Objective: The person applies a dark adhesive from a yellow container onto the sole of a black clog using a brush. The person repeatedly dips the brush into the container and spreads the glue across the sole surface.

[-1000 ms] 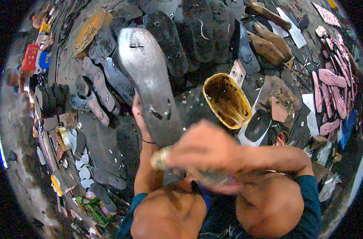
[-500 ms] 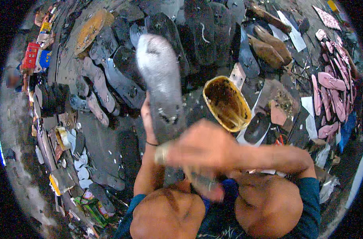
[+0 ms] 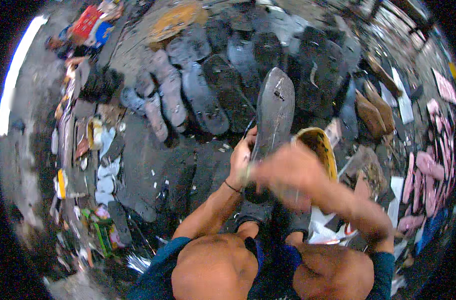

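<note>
A dark grey shoe sole stands nearly upright in front of me, its rounded toe end pointing away. My left hand is closed round its left edge. Across the lower part of the sole lies my right hand, smeared by motion with fingers curled. A small pale tip shows at its left end, but what it belongs to is too blurred to name. Just beyond my right hand sits an oblong tub with a yellow, crusted rim, partly covered by the hand and forearm.
Dark soles lie in rows ahead. Brown shoe-shaped pieces rest at right, with a heap of pink straps and soles farther right. Scraps, a yellow-and-white object and a green packet lie at left.
The view has shifted, so the surroundings sit farther right and lower. The sole now appears more upright, and my right hand has moved over its lower part. My left hand still holds it.
</note>
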`<control>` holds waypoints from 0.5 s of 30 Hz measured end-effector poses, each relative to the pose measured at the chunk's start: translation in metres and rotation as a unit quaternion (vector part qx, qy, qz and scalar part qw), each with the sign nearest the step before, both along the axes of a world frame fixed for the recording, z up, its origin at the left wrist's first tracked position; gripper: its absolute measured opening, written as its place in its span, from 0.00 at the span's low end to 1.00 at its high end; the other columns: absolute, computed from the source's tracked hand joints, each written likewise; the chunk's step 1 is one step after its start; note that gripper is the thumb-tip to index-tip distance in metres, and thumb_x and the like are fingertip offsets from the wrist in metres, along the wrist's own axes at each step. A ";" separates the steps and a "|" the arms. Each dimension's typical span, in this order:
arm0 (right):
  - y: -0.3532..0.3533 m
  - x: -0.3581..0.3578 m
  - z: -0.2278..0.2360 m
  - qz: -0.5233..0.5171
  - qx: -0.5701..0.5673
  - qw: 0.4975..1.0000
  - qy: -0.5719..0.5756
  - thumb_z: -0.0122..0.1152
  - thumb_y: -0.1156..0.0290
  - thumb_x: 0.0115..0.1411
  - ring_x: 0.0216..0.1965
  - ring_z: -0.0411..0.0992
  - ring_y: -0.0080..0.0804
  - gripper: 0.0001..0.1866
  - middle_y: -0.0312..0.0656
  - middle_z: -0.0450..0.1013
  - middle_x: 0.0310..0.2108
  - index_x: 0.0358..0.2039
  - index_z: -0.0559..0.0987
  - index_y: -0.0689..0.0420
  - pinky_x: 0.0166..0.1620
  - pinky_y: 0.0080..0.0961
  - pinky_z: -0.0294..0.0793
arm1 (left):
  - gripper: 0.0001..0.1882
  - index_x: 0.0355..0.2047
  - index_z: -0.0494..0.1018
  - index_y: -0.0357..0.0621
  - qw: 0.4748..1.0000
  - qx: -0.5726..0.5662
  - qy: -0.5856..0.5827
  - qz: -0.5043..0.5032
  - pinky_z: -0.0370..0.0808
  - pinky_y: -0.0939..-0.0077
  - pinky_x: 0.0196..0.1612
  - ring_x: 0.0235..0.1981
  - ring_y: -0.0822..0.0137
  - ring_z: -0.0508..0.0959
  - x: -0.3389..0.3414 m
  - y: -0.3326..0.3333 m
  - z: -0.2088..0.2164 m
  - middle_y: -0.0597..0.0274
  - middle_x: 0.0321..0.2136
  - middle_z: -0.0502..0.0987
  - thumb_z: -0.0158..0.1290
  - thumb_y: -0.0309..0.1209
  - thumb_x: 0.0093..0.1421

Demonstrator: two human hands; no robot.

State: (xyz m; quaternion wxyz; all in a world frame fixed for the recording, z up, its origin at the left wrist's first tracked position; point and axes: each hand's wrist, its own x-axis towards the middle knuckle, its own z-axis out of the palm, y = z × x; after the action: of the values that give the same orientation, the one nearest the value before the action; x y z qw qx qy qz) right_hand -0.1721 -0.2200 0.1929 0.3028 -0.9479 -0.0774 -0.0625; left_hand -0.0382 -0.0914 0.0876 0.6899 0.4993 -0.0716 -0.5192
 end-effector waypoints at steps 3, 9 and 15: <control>0.046 -0.040 -0.004 0.025 0.090 0.993 -0.074 0.61 0.66 0.55 0.40 0.73 0.34 0.22 0.33 0.76 0.35 0.53 0.78 0.44 0.42 0.34 0.71 | 0.21 0.55 0.71 0.32 0.989 -0.124 -0.047 0.065 0.78 0.68 0.50 0.42 0.63 0.81 0.017 -0.009 0.030 0.56 0.43 0.80 0.41 0.34 0.70; 0.044 -0.060 -0.026 -0.299 0.140 0.943 -0.032 0.72 0.65 0.51 0.36 0.70 0.41 0.18 0.37 0.76 0.33 0.44 0.82 0.46 0.39 0.38 0.69 | 0.20 0.50 0.74 0.33 0.985 0.008 0.003 0.174 0.80 0.63 0.47 0.42 0.59 0.82 0.109 0.029 0.030 0.51 0.42 0.81 0.39 0.35 0.71; 0.078 -0.068 -0.036 -0.323 0.242 0.909 0.106 0.71 0.67 0.53 0.40 0.72 0.46 0.14 0.44 0.76 0.35 0.41 0.83 0.51 0.46 0.42 0.70 | 0.19 0.51 0.73 0.34 0.961 -0.026 0.032 0.272 0.77 0.62 0.51 0.44 0.60 0.80 0.191 0.080 -0.049 0.55 0.46 0.80 0.44 0.37 0.69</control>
State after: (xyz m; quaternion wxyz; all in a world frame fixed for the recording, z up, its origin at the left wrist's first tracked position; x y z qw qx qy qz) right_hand -0.2399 -0.1423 0.1568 0.4927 -0.8198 0.2826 -0.0731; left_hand 0.1525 -0.0109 0.0387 0.8199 0.4647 0.0758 -0.3256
